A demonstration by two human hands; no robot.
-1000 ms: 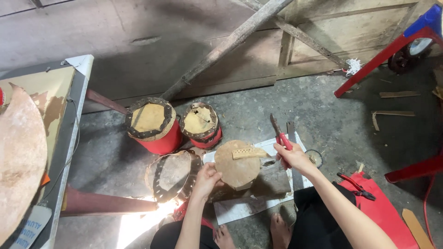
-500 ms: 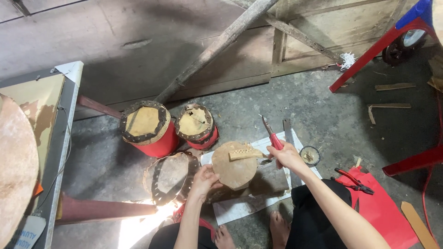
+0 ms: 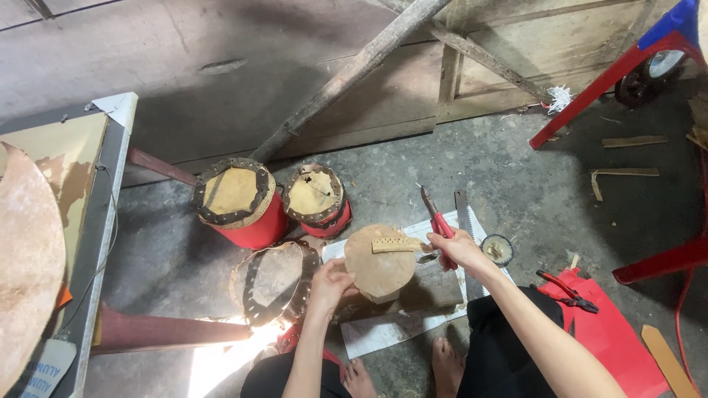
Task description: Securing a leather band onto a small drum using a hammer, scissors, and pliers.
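My left hand [image 3: 330,281] grips the near left edge of a round tan hide-covered drum [image 3: 379,262] resting on a wooden block [image 3: 435,291]. A small pale wooden strip [image 3: 394,245] lies on the drum's top. My right hand [image 3: 461,247] is shut on red-handled pliers [image 3: 436,219], whose jaws point up and away, just right of the drum. A saw blade [image 3: 464,221] lies on the white sheet [image 3: 383,332] behind my right hand.
Two red drums [image 3: 240,199] [image 3: 318,197] with laced hide tops stand behind. A third drum [image 3: 273,281] lies tilted at left. Red pliers [image 3: 564,289] rest on a red sheet [image 3: 612,332] at right. A small round tin [image 3: 497,249], a table [image 3: 81,221] and red frame legs [image 3: 590,96] surround me.
My right hand with the pliers has shifted slightly left toward the drum. The left hand keeps its grip on the drum's edge.
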